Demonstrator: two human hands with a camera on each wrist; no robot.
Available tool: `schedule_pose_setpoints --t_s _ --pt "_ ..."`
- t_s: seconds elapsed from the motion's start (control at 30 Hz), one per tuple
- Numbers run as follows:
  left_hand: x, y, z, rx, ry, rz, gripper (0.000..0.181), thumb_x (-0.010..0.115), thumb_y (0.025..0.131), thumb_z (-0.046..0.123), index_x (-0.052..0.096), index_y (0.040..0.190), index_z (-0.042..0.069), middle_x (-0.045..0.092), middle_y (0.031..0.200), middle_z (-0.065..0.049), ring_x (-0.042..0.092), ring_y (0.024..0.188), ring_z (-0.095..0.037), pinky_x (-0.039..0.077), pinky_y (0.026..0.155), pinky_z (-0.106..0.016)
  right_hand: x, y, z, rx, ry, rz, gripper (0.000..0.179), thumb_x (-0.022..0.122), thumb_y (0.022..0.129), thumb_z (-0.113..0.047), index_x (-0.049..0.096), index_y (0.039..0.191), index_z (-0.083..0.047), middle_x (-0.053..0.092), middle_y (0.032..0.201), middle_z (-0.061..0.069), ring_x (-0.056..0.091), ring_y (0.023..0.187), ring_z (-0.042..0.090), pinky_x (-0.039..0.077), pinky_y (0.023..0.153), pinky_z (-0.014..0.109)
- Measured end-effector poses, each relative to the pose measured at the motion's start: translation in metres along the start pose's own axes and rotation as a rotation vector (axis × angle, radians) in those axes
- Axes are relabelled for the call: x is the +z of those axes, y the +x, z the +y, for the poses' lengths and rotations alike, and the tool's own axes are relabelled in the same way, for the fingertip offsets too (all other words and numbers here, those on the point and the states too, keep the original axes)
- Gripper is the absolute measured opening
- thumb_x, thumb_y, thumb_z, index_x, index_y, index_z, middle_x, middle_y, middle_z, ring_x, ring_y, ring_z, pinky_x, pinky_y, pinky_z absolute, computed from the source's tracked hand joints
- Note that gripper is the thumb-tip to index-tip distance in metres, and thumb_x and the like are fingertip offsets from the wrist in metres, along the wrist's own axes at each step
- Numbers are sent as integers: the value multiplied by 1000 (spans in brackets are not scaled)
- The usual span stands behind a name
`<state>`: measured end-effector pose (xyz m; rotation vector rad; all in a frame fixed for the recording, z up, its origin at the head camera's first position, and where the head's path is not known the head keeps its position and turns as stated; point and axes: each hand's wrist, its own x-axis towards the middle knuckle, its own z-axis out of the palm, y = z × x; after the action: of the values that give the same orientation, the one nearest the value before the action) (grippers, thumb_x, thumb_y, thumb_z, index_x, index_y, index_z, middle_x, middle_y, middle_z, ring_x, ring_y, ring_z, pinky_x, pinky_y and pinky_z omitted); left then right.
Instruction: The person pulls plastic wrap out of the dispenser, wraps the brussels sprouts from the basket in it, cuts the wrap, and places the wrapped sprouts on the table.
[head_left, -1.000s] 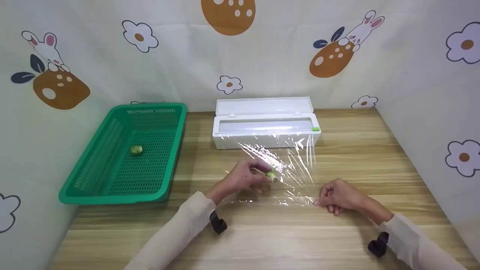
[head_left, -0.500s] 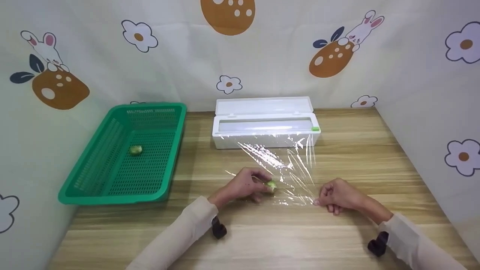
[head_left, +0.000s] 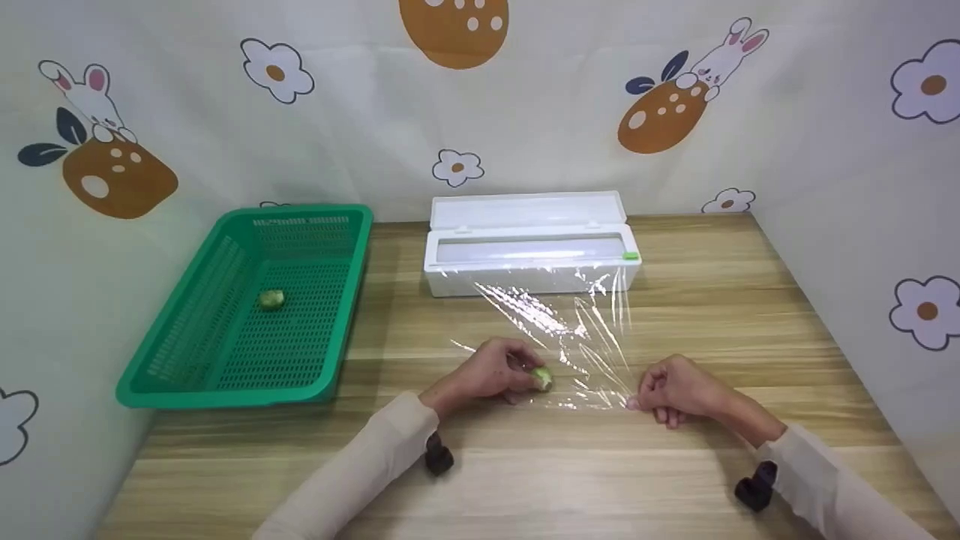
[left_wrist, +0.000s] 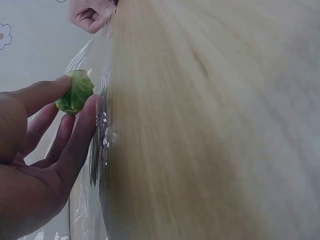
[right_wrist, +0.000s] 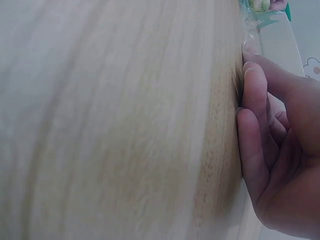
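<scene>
In the head view my left hand [head_left: 491,369] pinches a small green Brussels sprout [head_left: 543,378] between thumb and fingers, over a sheet of cling film [head_left: 600,367]. The left wrist view shows this Brussels sprout [left_wrist: 76,92] up close, with a fingertip against the shiny film. My right hand [head_left: 679,390] pinches the film's near right corner, thumb against curled finger; its other fingers lie close to the tabletop in the right wrist view. The film stretches toward me from a white cling film dispenser [head_left: 432,279] whose lid stands raised.
To the left is a green plastic basket [head_left: 346,322] with a second Brussels sprout [head_left: 272,300] on its slotted floor. All of it stands on a wood-grain table [head_left: 570,480]. A patterned cloth wall [head_left: 525,112] closes off the back and both sides.
My left hand has brought the Brussels sprout a little nearer to me and lower over the film, then nearly stopped. The right hand has stayed at the film's corner.
</scene>
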<state>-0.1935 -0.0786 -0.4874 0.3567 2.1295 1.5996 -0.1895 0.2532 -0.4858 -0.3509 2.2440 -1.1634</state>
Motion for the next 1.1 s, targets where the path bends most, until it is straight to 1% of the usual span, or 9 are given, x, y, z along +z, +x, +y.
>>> schedule_pose_setpoints --t_s 0.23,0.4,0.5,0.63,0.77,0.83,0.9,1.03,1.1 --pt "-1 -4 -1 15 37 -3 32 82 80 7 71 110 3 71 102 -12 62 69 -13 57 50 -26 0 0 -1 15 1 -2 30 80 85 -28 69 82 0 63 55 2 55 41 6 49 40 20" --pt "-7 -11 -3 33 62 0 33 77 83 3 70 115 2 71 106 -16 62 70 -13 56 50 -25 0 0 -1 1 -13 -3 30 80 85 -28 69 81 0 64 56 3 55 42 6 49 40 21" --pt "-14 -18 -4 37 78 20 33 74 84 1 70 116 0 70 106 -18 61 71 -12 56 50 -25 -2 -2 -2 -5 -24 -14 32 80 85 -29 68 83 0 65 58 4 57 44 7 49 41 21" --pt "-27 -30 -4 16 105 52 30 74 84 1 71 113 0 69 102 -16 61 72 -12 56 53 -25 -5 -4 -5 -14 -44 -47 32 79 86 -31 68 85 -1 67 62 4 59 47 9 50 43 21" --pt "-43 -44 -7 37 187 68 26 77 83 4 72 108 1 71 99 -14 61 76 -12 55 59 -23 -7 -8 -8 -42 -82 -53 31 77 87 -33 69 87 -3 67 65 4 60 50 9 50 43 20" --pt "-51 -52 -10 65 231 67 24 78 83 5 72 106 1 71 98 -15 61 77 -13 54 59 -22 -8 -10 -9 -65 -108 -26 29 78 87 -32 70 88 -4 67 67 3 58 52 9 49 44 20" --pt "-58 -58 -13 108 276 67 23 80 81 5 73 103 0 71 96 -16 63 79 -15 55 61 -21 -8 -11 -9 -109 -147 25 27 80 84 -31 70 88 -7 67 69 2 57 54 6 48 46 19" --pt "-69 -68 -17 206 354 59 24 83 79 6 74 101 1 71 95 -16 68 85 -25 58 71 -25 -6 -11 -8 -255 -240 124 22 84 79 -28 72 89 -12 68 80 0 57 67 4 51 58 19" --pt "-73 -71 -19 240 384 50 27 84 78 8 75 102 1 71 96 -16 68 88 -29 59 77 -30 -4 -10 -7 -327 -271 146 23 85 78 -27 73 92 -14 68 86 0 59 76 5 53 67 20"
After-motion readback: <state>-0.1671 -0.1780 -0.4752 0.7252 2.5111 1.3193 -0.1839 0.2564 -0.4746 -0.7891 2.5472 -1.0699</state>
